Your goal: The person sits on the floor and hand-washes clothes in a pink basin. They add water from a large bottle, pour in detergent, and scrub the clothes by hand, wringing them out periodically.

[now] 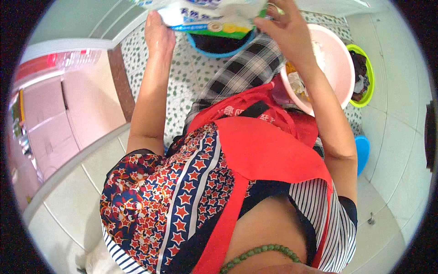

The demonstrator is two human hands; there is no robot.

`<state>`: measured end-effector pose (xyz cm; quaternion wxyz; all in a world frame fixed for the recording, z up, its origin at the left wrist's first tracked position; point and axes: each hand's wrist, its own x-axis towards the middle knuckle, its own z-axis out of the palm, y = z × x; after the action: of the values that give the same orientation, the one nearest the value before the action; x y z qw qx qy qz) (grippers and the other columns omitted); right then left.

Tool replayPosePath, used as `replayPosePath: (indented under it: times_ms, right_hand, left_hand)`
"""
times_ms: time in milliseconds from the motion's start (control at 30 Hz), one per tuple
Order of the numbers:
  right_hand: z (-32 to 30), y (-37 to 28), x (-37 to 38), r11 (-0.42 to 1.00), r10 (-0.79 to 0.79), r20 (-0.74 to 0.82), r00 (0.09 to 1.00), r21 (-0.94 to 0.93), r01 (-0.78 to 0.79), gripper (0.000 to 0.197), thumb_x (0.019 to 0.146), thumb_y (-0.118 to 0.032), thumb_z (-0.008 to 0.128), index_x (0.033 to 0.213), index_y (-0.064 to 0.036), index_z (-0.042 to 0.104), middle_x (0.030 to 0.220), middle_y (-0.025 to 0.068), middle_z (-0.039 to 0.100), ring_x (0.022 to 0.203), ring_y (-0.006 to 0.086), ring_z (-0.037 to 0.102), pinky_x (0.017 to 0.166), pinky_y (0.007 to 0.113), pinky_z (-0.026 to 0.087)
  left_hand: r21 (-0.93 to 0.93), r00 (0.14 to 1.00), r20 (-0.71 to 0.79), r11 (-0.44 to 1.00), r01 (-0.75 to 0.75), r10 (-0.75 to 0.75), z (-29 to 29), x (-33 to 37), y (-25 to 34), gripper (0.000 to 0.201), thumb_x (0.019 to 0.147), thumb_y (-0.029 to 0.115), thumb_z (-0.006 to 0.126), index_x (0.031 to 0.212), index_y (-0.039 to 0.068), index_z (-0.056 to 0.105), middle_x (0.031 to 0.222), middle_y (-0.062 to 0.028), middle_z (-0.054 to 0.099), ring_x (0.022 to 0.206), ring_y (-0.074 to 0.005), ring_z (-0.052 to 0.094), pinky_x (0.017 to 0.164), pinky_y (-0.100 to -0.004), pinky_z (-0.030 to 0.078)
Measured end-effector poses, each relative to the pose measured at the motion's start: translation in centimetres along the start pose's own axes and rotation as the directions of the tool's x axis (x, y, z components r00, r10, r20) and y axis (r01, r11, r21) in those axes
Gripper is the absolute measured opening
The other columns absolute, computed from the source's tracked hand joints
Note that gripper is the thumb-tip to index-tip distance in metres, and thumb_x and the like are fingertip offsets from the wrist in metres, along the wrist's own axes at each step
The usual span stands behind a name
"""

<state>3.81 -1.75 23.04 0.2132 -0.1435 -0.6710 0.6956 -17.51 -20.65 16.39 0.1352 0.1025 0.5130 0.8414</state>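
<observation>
A white plastic packet (214, 19) with a blue and green printed lower edge is stretched between my hands at the top of the view, its upper part cut off by the picture edge. It looks like a laundry detergent bag. My left hand (159, 36) is closed on its left edge. At the right corner, my right hand (288, 32) grips it with bent fingers. Beneath the packet, partly hidden by it, stands a blue basin (200, 49) with something dark inside. Whether the packet's mouth is open, I cannot tell.
Right of my knee stands a pale pink basin (342, 75) holding white and yellow cloth. Beyond it, a lime green basin (371, 84) contains dark clothes. A blue plastic item (363, 154) leans by the tiled wall (397, 123). A doorway threshold (121, 80) lies at left.
</observation>
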Motion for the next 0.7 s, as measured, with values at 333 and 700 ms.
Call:
replayPosePath:
  times_ms: [333,700]
  right_hand:
    - [13.9,9.3,-2.3,0.965,-0.102,0.625,0.774,-0.126,0.23,0.075,0.072,-0.034,0.069,0.133,-0.0078,0.035,0.111,0.0223,0.058,0.095,0.0379,0.059,0.083,0.042,0.047]
    - [10.9,12.4,-3.2,0.973,0.228,0.687,0.69,-0.185,-0.137,0.043,0.077,-0.028,0.065,0.115,-0.0084,0.058,0.106,0.0135,0.064,0.093,0.0219,0.063,0.079,0.032,0.049]
  left_hand:
    - [0.123,0.914,-0.404,0.992,0.029,0.023,-25.6,-10.6,3.3,0.041,0.097,0.018,0.032,0.132,-0.001,0.033,0.135,-0.0163,0.04,0.123,-0.0317,0.04,0.105,-0.0473,0.032]
    - [-0.2,0.424,-0.815,0.878,0.435,-0.396,-34.8,-23.0,-3.4,0.054,0.087,0.043,0.045,0.13,0.01,0.041,0.133,-0.0087,0.043,0.116,-0.0277,0.044,0.097,-0.0427,0.037]
